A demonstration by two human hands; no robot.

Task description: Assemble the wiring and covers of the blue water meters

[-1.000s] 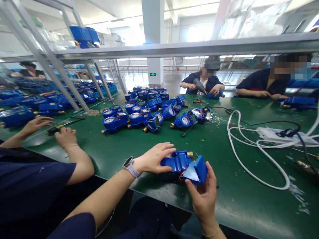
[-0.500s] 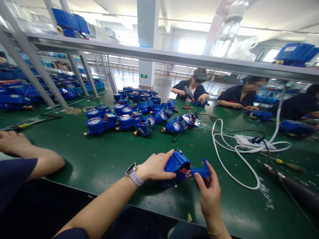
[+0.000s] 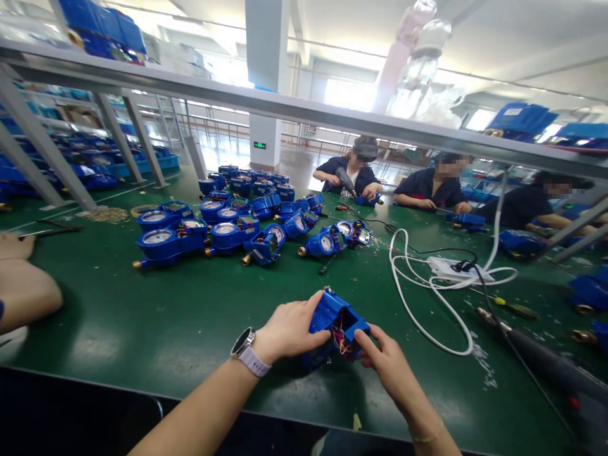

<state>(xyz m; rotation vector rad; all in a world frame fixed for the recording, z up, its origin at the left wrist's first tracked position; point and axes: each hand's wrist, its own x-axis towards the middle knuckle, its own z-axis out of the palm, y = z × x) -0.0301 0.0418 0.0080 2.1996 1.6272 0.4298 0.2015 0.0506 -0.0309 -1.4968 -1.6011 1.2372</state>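
Left hand [image 3: 291, 328] clamped on blue meter housing [image 3: 329, 308] (coloured wires [image 3: 339, 339] showing); right hand [image 3: 384, 353] pinching blue cover [image 3: 356, 330]

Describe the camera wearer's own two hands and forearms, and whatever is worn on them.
The left hand is ungloved; its wrist carries a round, dark-faced watch on a pale lilac strap. The right hand, also ungloved, has a thin yellowish bracelet at the wrist. No sleeve shows on either forearm.
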